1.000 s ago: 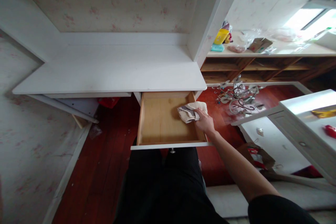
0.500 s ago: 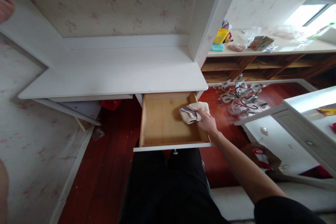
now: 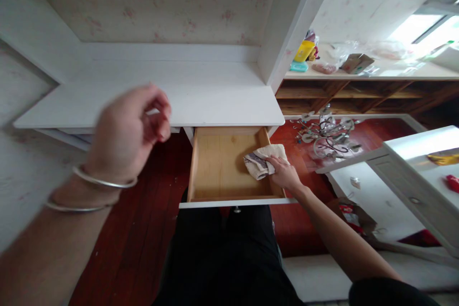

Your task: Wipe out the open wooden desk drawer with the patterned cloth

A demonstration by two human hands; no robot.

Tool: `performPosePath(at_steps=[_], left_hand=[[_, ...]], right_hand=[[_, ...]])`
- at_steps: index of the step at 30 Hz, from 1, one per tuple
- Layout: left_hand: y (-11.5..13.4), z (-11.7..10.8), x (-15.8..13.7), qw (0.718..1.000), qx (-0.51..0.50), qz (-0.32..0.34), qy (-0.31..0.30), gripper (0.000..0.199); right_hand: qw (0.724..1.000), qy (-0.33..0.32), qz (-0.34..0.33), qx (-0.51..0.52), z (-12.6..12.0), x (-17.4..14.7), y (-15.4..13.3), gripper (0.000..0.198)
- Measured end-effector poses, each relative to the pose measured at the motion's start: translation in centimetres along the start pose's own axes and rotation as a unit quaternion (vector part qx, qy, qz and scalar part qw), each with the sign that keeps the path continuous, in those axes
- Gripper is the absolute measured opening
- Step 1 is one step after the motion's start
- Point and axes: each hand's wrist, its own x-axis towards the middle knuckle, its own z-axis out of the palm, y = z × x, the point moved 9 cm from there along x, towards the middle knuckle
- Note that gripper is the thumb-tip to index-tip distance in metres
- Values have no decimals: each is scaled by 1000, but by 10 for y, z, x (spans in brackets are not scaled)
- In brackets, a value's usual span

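Folded cloth: pinched in my right hand, over the right side of the pulled-out drawer.
Left hand: raised, fingers curled, blurred — can't tell whether I'm pinching anything.
Wiping: likely in hand; the next stroke calls for flat pressure.
Room: leftward, between front panel and desktop edge.

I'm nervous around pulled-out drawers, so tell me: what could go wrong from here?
The drawer sticks out over the person's legs, so a shifted knee might bump it. The cloth under the right hand is at the drawer's right wall and could snag there. The left hand is raised before the desk, so its wrist's bangles might scratch the white top.
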Motion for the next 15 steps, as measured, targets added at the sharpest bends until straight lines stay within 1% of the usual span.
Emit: performPosePath(at_steps=[1,2,3,5,6,8,10,12,13,14,15], left_hand=[[-19,27,-17,998,-5,-6,-64,40],[-40,52,-37,992,30,-4,-122,38],[-63,73,-57,983,77,5,-168,35],[-107,108,-96,959,144,29,-243,29],[-128,120,-113,950,166,30,-264,30],[-163,137,-142,936,209,27,-283,29],[-183,149,-162,917,268,37,-292,29],[-193,155,-173,901,325,39,-286,31],[-194,156,-174,897,338,36,-283,31],[-192,155,-174,899,337,33,-278,31],[-186,152,-171,908,319,33,-270,30]], right_hand=[[1000,-10,-15,-4,0,-3,-2,61],[999,-17,-31,-6,0,-6,-4,60],[999,-23,-48,-8,0,-8,-6,58],[997,-32,-72,-12,0,-10,-9,57],[996,-35,-76,-14,-1,-10,-9,56],[997,-38,-73,-17,-1,-6,-8,53],[997,-40,-70,-14,-2,-1,-7,52],[996,-42,-74,-6,-3,4,-7,53],[996,-40,-76,-2,-4,7,-7,54],[996,-38,-76,1,-4,9,-6,55],[997,-33,-75,3,-5,12,-4,56]])
